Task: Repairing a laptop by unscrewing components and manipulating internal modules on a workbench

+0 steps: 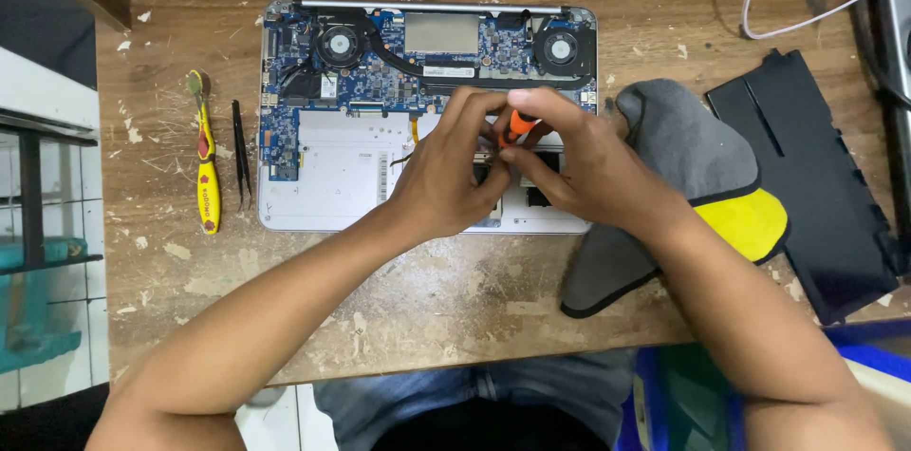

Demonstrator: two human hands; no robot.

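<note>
An opened silver laptop lies bottom-up on the wooden table, its blue circuit board and two fans exposed. Both hands meet over its right middle. My right hand grips an orange-handled screwdriver, tip pointing down into the laptop. My left hand pinches around the screwdriver's lower shaft, fingers resting on the laptop's inside. The screwdriver tip and the spot it touches are hidden by the fingers.
A yellow toothbrush and black tweezers lie left of the laptop. A grey and yellow cloth and a black flat cover panel lie to the right. White cables run at the back right. The table edge is near me.
</note>
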